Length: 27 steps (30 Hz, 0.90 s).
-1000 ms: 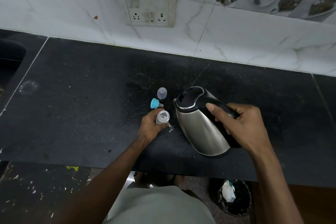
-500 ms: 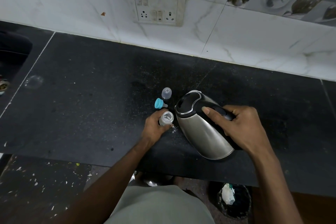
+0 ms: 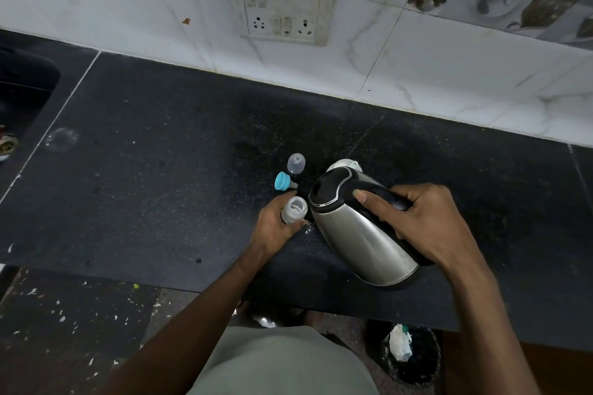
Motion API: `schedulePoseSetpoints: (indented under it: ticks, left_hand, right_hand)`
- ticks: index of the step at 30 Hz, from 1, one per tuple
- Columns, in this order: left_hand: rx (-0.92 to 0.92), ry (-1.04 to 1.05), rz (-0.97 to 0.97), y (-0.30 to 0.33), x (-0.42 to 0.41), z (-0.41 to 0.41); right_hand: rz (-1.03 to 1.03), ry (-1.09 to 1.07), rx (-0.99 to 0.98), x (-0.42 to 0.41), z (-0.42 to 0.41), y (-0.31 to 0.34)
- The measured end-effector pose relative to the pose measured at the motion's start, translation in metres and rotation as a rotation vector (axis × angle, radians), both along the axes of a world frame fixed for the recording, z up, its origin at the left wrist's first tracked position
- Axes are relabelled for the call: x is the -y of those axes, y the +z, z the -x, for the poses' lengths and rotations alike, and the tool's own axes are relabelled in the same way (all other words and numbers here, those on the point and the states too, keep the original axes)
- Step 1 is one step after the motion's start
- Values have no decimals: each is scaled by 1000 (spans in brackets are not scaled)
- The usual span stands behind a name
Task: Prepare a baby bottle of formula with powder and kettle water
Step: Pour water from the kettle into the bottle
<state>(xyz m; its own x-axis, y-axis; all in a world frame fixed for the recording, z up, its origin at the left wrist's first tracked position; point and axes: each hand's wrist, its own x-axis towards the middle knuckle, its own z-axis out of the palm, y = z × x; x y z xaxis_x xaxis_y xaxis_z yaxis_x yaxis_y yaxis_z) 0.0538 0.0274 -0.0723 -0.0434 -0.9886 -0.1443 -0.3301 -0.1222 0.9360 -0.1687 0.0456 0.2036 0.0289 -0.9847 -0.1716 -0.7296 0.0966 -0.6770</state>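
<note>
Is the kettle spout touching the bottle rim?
Cannot tell. In the head view the tilted kettle sits tight beside the open bottle, and its lid hides the spout.

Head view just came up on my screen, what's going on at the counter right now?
A person is about to add water to a baby bottle. The left hand holds the open bottle upright on the black counter, with white powder showing inside. The right hand has a grip on the handle of the steel kettle, tilted with its spout toward the bottle's mouth; no stream of water can be made out. The blue collar with its teat and the clear cap sit just behind the bottle.
</note>
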Motion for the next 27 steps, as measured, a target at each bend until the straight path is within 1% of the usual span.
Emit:
schedulePoseSetpoints:
  ticks: [4, 11, 27]
  left_hand:
    - [6, 47, 15, 3, -1, 2]
    - [12, 44, 42, 4, -4, 2]
    - [-23, 19, 34, 5, -4, 0]
  right_hand:
    - [-57, 17, -22, 3, 0, 1]
    - [-114, 52, 41, 5, -8, 15]
    - [-127, 47, 15, 4, -10, 23]
